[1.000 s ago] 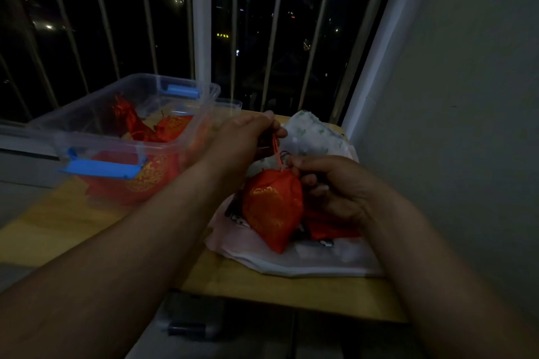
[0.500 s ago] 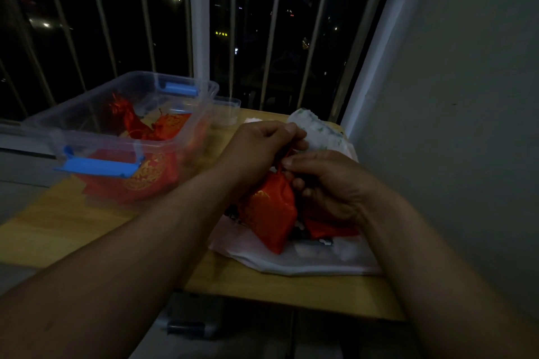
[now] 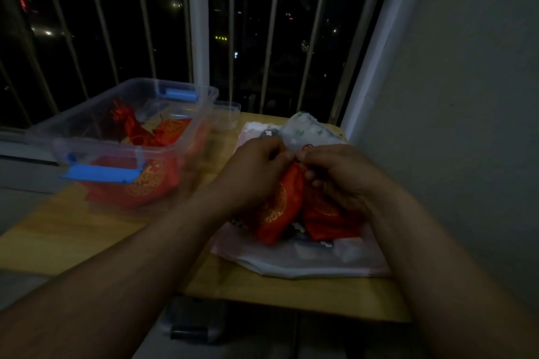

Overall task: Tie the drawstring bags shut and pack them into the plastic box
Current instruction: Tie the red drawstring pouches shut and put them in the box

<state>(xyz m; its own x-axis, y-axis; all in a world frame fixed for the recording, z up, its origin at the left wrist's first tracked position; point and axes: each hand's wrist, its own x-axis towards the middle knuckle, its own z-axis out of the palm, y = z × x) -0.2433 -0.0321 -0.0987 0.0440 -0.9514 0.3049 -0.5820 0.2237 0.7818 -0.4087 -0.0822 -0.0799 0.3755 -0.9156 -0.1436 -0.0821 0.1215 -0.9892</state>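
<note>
Head view: left hand (image 3: 256,172) and right hand (image 3: 344,178), apart a second ago, now meet, fingers curled, pinching the cord (image 3: 304,149) at the neck of the red drawstring bag (image 3: 280,213), which lies over a white cloth (image 3: 306,262) right of the plastic box (image 3: 140,81). Knotting looks underway.

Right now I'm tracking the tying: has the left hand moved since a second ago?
Yes: left hand dropped lower and right, away from the plastic box, meeting the right hand.

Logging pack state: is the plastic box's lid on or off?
Off. The plastic box is open-topped: no lid on its rim, and the red bags inside are seen directly from above.
</note>
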